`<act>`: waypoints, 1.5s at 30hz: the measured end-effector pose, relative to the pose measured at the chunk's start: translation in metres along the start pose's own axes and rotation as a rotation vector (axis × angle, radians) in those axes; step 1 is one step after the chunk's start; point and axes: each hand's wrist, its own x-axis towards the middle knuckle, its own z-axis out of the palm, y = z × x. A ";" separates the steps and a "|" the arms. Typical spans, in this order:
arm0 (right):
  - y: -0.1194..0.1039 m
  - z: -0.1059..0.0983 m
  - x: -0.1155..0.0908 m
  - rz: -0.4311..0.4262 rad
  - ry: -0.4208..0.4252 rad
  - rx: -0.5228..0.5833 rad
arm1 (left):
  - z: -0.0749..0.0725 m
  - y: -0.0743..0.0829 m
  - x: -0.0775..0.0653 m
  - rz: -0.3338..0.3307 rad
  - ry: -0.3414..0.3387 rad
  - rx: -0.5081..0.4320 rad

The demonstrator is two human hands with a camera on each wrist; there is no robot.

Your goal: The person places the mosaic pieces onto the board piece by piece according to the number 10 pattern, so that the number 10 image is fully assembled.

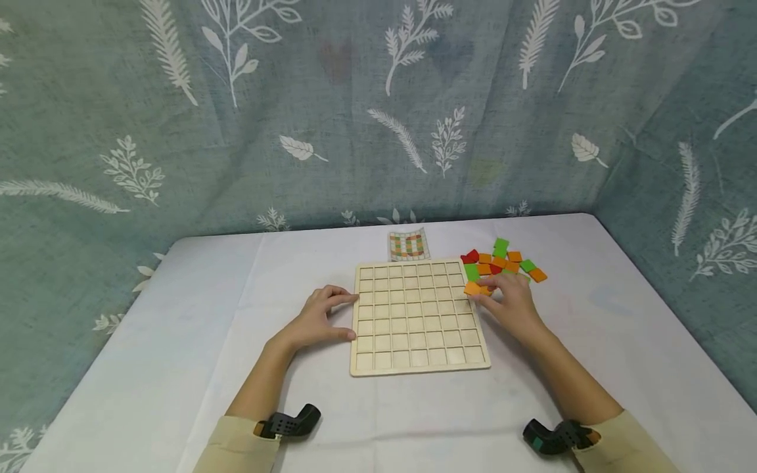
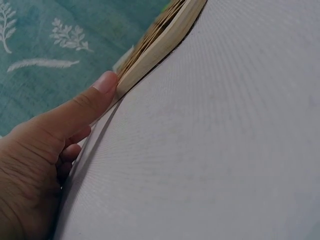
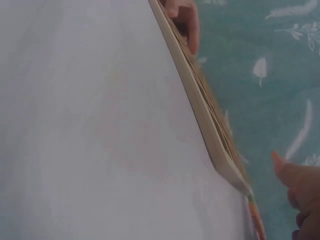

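A pale wooden grid board [image 1: 418, 323] lies flat on the table with its squares unfilled. My left hand [image 1: 322, 318] rests at its left edge, index finger and thumb spread apart and touching the side. The thumb [image 2: 97, 95] meets the board's edge in the left wrist view. At the upper right corner my right hand [image 1: 510, 303] pinches an orange tile [image 1: 486, 290] between thumb and fingers. A bit of orange shows at the thumb tip in the right wrist view. Another orange tile [image 1: 472, 288] lies right beside it, at the board's edge.
Several loose orange, green and red tiles [image 1: 514, 257] lie in a heap right of the board. Behind the board stands a small card [image 1: 408, 246] printed with a coloured grid pattern. A leaf-patterned curtain [image 1: 343, 118] hangs behind the white-covered table [image 1: 284, 263].
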 end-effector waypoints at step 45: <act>-0.083 0.108 0.053 0.026 -0.239 0.079 | 0.001 -0.006 -0.001 0.027 0.021 0.029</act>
